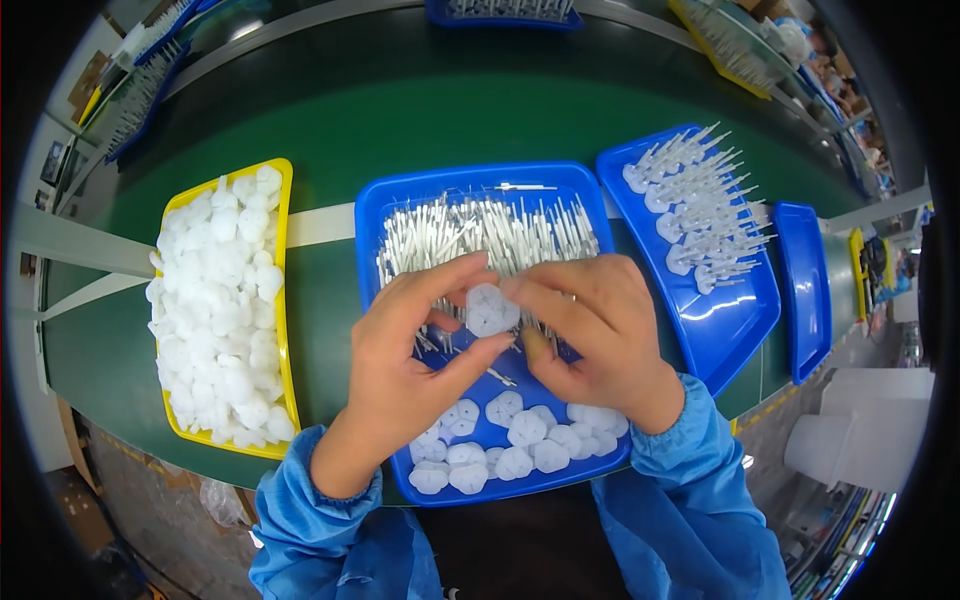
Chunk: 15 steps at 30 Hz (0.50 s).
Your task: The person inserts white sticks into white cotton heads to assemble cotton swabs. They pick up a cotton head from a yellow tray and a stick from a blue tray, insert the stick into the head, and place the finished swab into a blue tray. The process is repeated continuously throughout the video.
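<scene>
Above the middle of a blue tray, my left hand pinches a white translucent plastic disc with a scalloped rim between thumb and fingers. My right hand is closed at the disc's right edge, its index fingertip against the rim. Whatever lies between its thumb and fingers is hidden. Under both hands, many thin white sticks with metal-looking ends fill the tray's far part. Several similar scalloped discs lie in its near part, and a loose stick rests between the two groups.
On the left, a yellow tray is heaped with white discs. To the right, another blue tray bears discs with sticks standing in them, beside a narrow blue tray. More loaded trays stand beyond the green worktop.
</scene>
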### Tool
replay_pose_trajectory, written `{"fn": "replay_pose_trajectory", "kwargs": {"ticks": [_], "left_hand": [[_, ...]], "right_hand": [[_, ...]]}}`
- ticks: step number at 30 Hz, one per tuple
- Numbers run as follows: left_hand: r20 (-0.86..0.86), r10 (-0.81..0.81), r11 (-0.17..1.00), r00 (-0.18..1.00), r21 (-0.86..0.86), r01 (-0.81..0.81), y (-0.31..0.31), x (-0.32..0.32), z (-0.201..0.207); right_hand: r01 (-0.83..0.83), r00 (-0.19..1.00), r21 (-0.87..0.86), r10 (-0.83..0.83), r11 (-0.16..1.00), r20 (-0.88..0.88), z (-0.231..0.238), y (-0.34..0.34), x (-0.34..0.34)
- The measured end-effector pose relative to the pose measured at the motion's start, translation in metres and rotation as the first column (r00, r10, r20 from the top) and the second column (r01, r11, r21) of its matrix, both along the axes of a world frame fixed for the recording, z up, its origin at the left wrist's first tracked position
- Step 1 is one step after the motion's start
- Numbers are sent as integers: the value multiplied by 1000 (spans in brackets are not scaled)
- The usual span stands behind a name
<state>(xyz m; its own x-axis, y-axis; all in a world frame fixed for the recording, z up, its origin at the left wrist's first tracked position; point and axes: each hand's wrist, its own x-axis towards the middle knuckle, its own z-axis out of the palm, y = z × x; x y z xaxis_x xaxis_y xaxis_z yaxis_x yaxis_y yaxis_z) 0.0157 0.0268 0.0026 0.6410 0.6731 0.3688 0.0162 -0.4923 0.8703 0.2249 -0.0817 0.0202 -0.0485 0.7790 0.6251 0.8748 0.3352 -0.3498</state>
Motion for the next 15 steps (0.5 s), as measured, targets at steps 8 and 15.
{"fn": "replay_pose_trajectory", "kwargs": {"ticks": [8, 15], "left_hand": [[20, 11, 995, 1000, 102, -13, 1, 3, 3], [7, 2, 986, 1000, 168, -3, -1, 5, 5]], "right_hand": [[-136, 990, 7, 137, 991, -44, -1, -8, 11], [-64, 995, -14, 62, 998, -81, -3, -6, 7]]}}
